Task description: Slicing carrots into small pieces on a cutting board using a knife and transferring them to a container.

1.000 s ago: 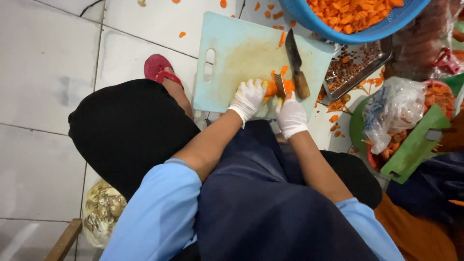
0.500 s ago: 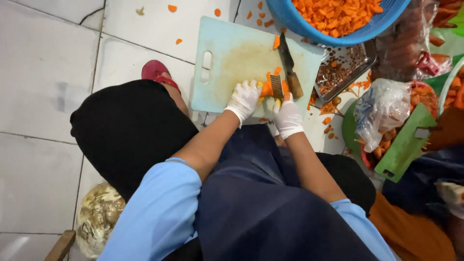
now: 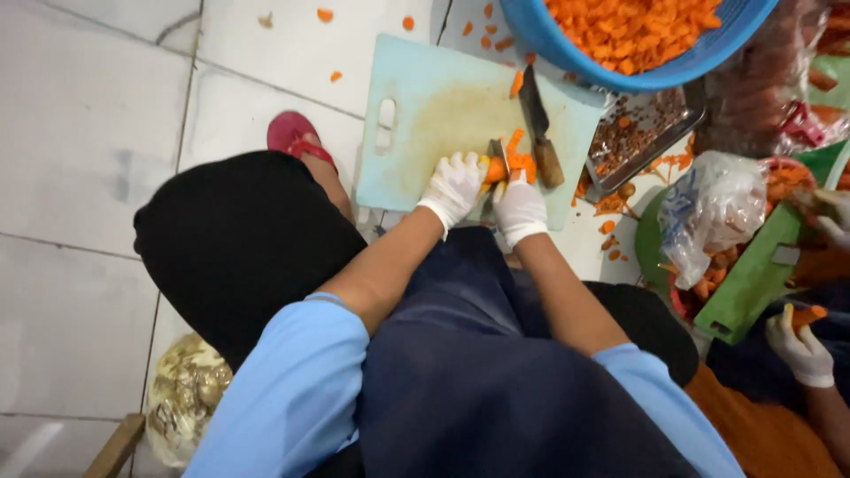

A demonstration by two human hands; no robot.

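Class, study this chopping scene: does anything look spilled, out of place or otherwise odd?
Yes. Small carrot bits lie scattered on the white floor tiles beyond the cutting board, away from the blue basket. A spare knife lies loose on the board, close beside the gloved right hand.

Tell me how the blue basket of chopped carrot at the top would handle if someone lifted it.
The blue basket is heaped with orange carrot pieces, so it is probably heavy for its size. Its thin plastic wall may flex under that load, so two hands seem wise. Tilted, the loose pieces would likely spill, as the scattered bits on the floor tiles hint.
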